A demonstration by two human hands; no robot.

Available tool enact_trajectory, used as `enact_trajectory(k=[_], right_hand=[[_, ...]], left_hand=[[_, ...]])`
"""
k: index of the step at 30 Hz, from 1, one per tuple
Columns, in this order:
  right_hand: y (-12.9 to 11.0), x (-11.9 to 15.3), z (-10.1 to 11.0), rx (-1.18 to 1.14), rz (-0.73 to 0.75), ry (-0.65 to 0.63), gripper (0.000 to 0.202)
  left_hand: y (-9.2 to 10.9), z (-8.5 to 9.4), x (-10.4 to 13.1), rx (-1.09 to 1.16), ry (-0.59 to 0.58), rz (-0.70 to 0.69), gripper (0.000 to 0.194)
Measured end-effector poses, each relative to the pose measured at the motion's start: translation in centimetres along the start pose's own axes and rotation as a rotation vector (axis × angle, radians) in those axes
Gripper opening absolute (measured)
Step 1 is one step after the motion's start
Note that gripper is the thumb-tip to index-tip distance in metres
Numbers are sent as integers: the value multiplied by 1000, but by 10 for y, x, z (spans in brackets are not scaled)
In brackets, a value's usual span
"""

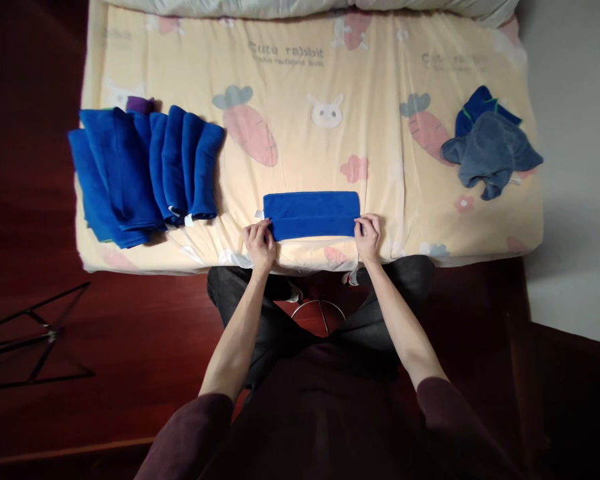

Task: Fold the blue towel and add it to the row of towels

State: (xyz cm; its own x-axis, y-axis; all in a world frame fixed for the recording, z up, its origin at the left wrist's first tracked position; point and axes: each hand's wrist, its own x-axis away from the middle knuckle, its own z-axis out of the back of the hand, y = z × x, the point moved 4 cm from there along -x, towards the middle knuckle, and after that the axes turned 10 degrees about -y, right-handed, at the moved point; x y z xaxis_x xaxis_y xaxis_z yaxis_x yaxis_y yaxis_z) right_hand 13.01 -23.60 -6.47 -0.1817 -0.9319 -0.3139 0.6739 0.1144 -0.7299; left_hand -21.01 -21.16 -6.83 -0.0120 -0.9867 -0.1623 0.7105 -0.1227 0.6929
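So I'm looking down at the bed point(145, 260) with the blue towel point(311, 215) laid flat near the front edge, already folded into a long strip. My left hand point(260, 244) is pinching the strip's left end, right by the little white tag, and my right hand point(369, 237) has the right end pinched between thumb and fingers. Both grips are closed on the cloth, one per short end, arms pretty much symmetric.

For doing this bit well, I reckon the main thing is keeping the two ends level so the edges line up; the strip looks square right now, top edge straight, no obvious wrinkles. If I bring one end over the other, I'd lift just enough to clear the sheet, since dragging would probably bunch the lower layer. Matching corners first and then smoothing seems safer than flattening and fixing after.

The stack of folded towels point(145, 167) sits well off to the left, overlapped in a row. A crumpled pile of cloths point(490, 150) is far over on the right.
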Motion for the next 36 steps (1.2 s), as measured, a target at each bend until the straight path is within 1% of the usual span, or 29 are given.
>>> enact_trajectory(k=[3, 6, 10, 13, 15, 18, 20, 22, 25, 30, 33, 36], right_hand=[[-5, -2, 0, -1, 55, -44, 28], [-9, -4, 2, 16, 65, -55, 30], [-11, -6, 4, 19, 60, -72, 28], [-13, -4, 6, 44, 90, -112, 23], [-15, -3, 7, 81, 112, -147, 32], [-16, -2, 7, 139, 146, -201, 49], [-16, -2, 6, 178, 162, -228, 54], [-16, -2, 4, 208, 165, -246, 55], [-15, -1, 2, 226, 158, -255, 55], [-14, 0, 1, 211, 141, -250, 61], [-13, -1, 2, 175, 142, -228, 60], [-13, -2, 4, 120, 147, -202, 57]], left_hand=[[3, 2, -1, -16, -11, -11, 30], [6, 3, -2, -54, -32, -57, 32], [7, 4, -2, -90, -61, -124, 47], [6, 3, -2, -107, -101, -130, 61], [6, 2, -2, -105, -110, -132, 64], [6, 1, -3, -88, -90, -142, 62], [4, 0, -3, -69, -73, -151, 62], [2, 0, -3, -42, -55, -155, 61], [-2, 0, -4, 5, -37, -141, 54], [-3, 2, -4, 41, -42, -114, 45], [-2, 4, -3, 61, -24, -118, 44], [-1, 5, -3, 92, -15, -125, 48]])
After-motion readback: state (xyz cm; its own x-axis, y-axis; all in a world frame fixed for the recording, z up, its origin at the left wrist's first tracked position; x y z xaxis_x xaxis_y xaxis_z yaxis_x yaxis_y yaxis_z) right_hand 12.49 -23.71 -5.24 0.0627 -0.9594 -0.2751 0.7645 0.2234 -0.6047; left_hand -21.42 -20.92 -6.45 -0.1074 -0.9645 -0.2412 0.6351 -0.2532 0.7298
